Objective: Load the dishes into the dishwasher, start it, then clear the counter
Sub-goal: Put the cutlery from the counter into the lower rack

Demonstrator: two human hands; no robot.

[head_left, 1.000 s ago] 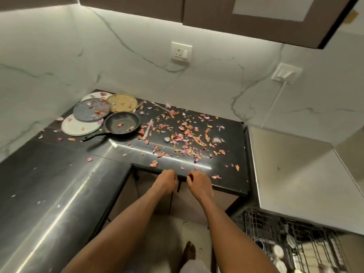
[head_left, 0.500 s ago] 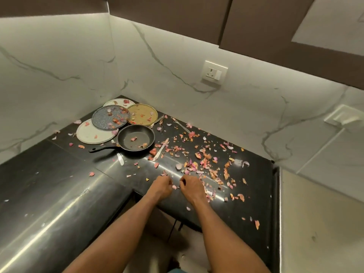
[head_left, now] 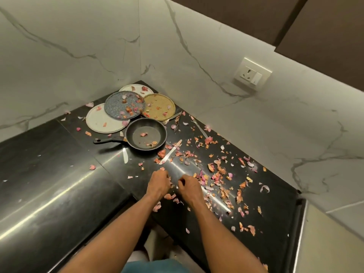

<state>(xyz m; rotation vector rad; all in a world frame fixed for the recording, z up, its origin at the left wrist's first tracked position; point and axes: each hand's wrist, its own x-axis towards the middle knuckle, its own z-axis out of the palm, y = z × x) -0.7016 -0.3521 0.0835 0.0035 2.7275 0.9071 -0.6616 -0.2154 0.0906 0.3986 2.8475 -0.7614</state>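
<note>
My arms are bare from the elbows down — no sleeves, no watch, no rings that I can make out on my left hand (head_left: 158, 184) or my right hand (head_left: 191, 189). Below, a strip of blue-teal cloth (head_left: 153, 266) — my clothing.

Black L-shaped countertop (head_left: 59, 174), littered.
Far corner: white plate (head_left: 102, 121), gold plate (head_left: 157, 107), a further white plate (head_left: 137, 88) and frying pan (head_left: 146, 135). Two table knives (head_left: 170, 152) (head_left: 125, 155) just near the pan; onion peel scraps (head_left: 216, 174) strewn right.
</note>
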